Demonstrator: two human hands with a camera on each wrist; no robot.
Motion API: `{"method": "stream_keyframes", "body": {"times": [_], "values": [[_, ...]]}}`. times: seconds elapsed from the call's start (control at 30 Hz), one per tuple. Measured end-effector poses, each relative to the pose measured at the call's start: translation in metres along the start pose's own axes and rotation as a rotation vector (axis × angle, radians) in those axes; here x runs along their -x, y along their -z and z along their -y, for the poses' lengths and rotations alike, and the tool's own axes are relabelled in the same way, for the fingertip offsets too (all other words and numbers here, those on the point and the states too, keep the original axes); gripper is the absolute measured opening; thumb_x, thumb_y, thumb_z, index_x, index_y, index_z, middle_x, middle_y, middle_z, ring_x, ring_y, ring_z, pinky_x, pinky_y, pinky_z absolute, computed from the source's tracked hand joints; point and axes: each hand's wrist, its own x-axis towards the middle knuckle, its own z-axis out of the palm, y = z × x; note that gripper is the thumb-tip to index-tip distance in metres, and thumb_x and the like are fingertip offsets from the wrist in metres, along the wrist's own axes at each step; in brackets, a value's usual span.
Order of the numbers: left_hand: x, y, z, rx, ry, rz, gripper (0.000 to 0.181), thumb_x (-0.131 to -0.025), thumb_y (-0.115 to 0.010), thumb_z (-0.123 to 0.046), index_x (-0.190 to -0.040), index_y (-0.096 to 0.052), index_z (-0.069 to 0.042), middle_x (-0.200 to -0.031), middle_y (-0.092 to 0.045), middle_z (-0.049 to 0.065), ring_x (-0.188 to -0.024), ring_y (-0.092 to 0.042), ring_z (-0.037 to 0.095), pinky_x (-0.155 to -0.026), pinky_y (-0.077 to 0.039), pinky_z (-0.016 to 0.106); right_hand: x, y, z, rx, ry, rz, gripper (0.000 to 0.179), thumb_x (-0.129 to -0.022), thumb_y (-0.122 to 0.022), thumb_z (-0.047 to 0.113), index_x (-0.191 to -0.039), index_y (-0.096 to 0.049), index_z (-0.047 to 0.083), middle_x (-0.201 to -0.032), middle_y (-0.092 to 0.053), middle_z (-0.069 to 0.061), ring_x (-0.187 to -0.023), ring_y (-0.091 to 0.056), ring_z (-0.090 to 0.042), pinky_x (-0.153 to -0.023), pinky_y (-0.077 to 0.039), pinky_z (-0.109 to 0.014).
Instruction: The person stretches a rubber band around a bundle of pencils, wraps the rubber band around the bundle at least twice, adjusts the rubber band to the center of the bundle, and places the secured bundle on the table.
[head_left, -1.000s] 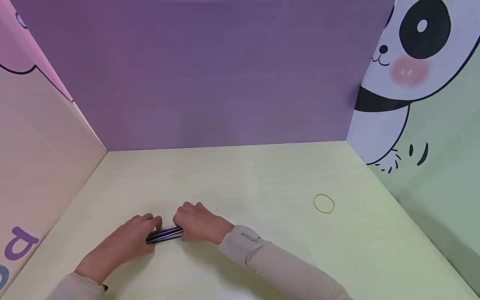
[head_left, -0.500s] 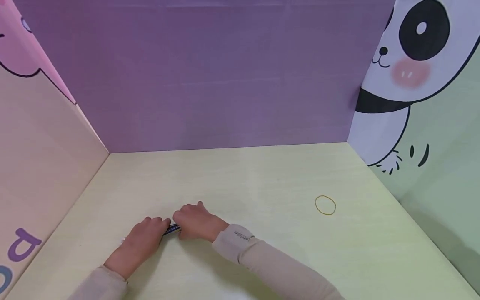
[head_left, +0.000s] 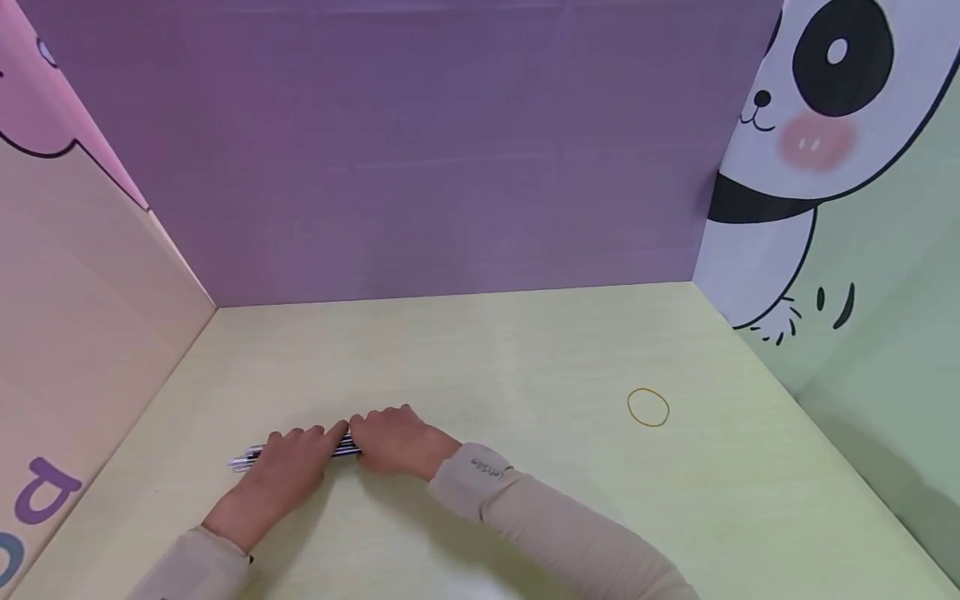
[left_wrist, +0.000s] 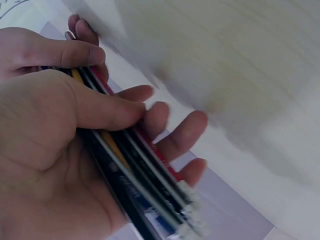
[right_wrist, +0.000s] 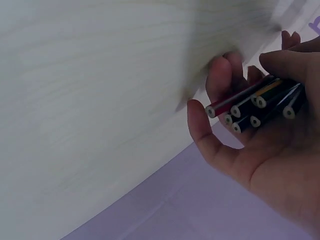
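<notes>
Both hands hold one bundle of pencils (head_left: 347, 447), some dark and striped, with one red and one yellow among them. In the head view my left hand (head_left: 288, 467) grips its middle, and pale pencil ends stick out to the left beyond it. The left wrist view shows the left thumb laid across the pencils (left_wrist: 140, 160), with fingers curled beneath. My right hand (head_left: 401, 442) holds the other end, right beside the left fingertips. Flat, unsharpened pencil ends (right_wrist: 240, 112) of uneven reach face the right wrist camera, between thumb and fingers.
A thin yellow rubber band (head_left: 648, 426) lies on the pale wooden tabletop (head_left: 510, 367), well to the right of the hands. A purple panel (head_left: 450, 167) closes off the back. Printed side panels stand left (head_left: 90, 317) and right (head_left: 885, 400).
My left hand first slid right along the pencils toward the right hand, turning over the bundle. Pale pencil ends now show left of it. The right hand has stayed almost in place.
</notes>
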Motion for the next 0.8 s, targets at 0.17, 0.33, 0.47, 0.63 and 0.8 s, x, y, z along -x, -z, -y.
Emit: {"method": "stream_keyframes", "body": {"times": [0.17, 0.33, 0.47, 0.63, 0.8], "values": [[-0.002, 0.002, -0.009, 0.024, -0.075, -0.058, 0.036, -0.081, -0.070, 0.005, -0.112, -0.058, -0.007, -0.066, -0.052, 0.002, -0.056, -0.051, 0.021, -0.050, -0.044, 0.036, 0.008, -0.004, -0.014, 0.004, 0.025, -0.051, 0.014, -0.098, -0.062, 0.030, -0.089, -0.062, 0.019, -0.071, -0.054, 0.007, -0.061, -0.050, -0.009, -0.054, -0.043, -0.022], [-0.016, 0.006, -0.026, 0.059, -0.112, -0.173, 0.029, -0.081, -0.068, 0.007, -0.099, -0.054, -0.010, -0.055, -0.040, -0.002, -0.046, -0.035, 0.013, -0.041, -0.029, 0.026, 0.026, -0.002, -0.037, 0.008, 0.039, -0.131, 0.021, -0.096, -0.064, 0.024, -0.076, -0.059, 0.017, -0.061, -0.045, 0.007, -0.054, -0.042, -0.010, -0.049, -0.036, -0.023], [-0.030, 0.011, -0.039, 0.073, -0.123, -0.193, 0.026, -0.080, -0.066, 0.008, -0.094, -0.052, -0.010, -0.054, -0.037, -0.003, -0.045, -0.033, 0.013, -0.040, -0.027, 0.025, 0.044, 0.006, -0.052, 0.016, 0.022, -0.179, 0.025, -0.094, -0.064, 0.019, -0.071, -0.056, 0.016, -0.058, -0.041, 0.006, -0.051, -0.036, -0.011, -0.047, -0.032, -0.023], [-0.046, 0.020, -0.054, 0.067, -0.139, -0.217, 0.024, -0.081, -0.066, 0.006, -0.092, -0.051, -0.009, -0.052, -0.036, -0.003, -0.044, -0.032, 0.012, -0.039, -0.026, 0.023, 0.062, 0.016, -0.070, 0.051, -0.016, -0.203, 0.021, -0.094, -0.066, 0.021, -0.074, -0.062, 0.017, -0.059, -0.046, 0.007, -0.052, -0.039, -0.012, -0.047, -0.034, -0.023], [-0.060, 0.033, -0.067, 0.075, -0.108, -0.249, 0.022, -0.080, -0.067, 0.001, -0.081, -0.047, -0.009, -0.052, -0.037, -0.002, -0.045, -0.031, 0.013, -0.038, -0.026, 0.025, 0.081, 0.026, -0.094, 0.050, -0.036, -0.254, 0.028, -0.092, -0.067, 0.017, -0.067, -0.056, 0.016, -0.057, -0.041, 0.006, -0.051, -0.035, -0.012, -0.045, -0.031, -0.024]]}}
